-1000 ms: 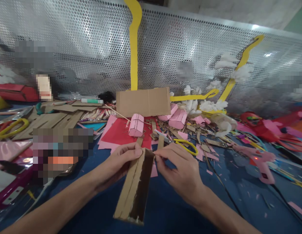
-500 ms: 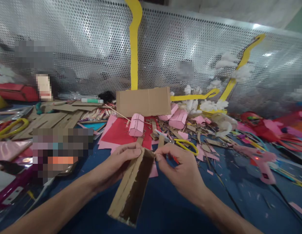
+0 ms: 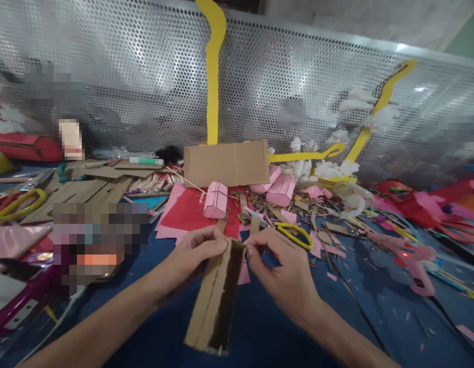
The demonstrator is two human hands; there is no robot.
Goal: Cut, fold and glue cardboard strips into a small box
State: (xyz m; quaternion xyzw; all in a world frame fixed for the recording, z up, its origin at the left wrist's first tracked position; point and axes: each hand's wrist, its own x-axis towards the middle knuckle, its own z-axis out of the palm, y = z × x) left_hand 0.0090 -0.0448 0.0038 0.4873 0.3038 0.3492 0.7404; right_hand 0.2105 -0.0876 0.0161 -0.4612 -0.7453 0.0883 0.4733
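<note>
A long folded cardboard piece [image 3: 208,301], brown with ragged cut edges and a dark hollow side, is held up over the blue table. My left hand [image 3: 196,255] grips its far left corner, thumb on top and fingers beneath. On the other side, my right hand [image 3: 277,263] pinches the far right corner between thumb and forefinger. Just beyond my hands lie yellow-handled scissors [image 3: 294,234] and a small pink paper box [image 3: 216,199] with dark edge lines, on red paper [image 3: 187,212].
A cardboard box [image 3: 226,163] with a yellow strip [image 3: 213,92] stands against the perforated metal panel [image 3: 145,66]. A pink glue gun [image 3: 407,258] with a lit red light rests at right. Cardboard scraps [image 3: 306,207] litter the middle; cut cardboard sheets [image 3: 78,191] lie left.
The cardboard piece has turned in my hands: its near end has swung right, and more of its outer face shows while less of the hollow does. Both hands keep their hold.
</note>
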